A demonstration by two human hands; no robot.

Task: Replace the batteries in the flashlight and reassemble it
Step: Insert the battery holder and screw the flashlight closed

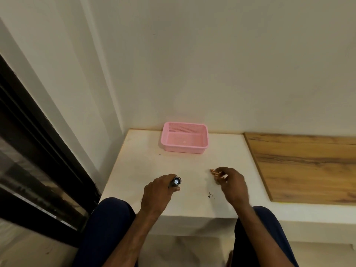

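Over the near part of the white tabletop (146, 166), the left hand (157, 191) is wrapped around the dark flashlight (176, 181), its round end turned up toward the camera. Just to the right, well apart from it, the right hand (234, 185) pinches copper-coloured batteries (216, 173) in its fingertips; their number is unclear. Farther back against the wall sits a pink basket (185, 149). A wooden board (308, 166) lies at the right.

The left hand (157, 191) gripped a dark flashlight (175, 181), its open end facing up. At three o'clock from it, the right hand (234, 185) pinched copper-coloured batteries (215, 173). A pink basket (185, 137) sat at twelve o'clock on the white table (142, 160).
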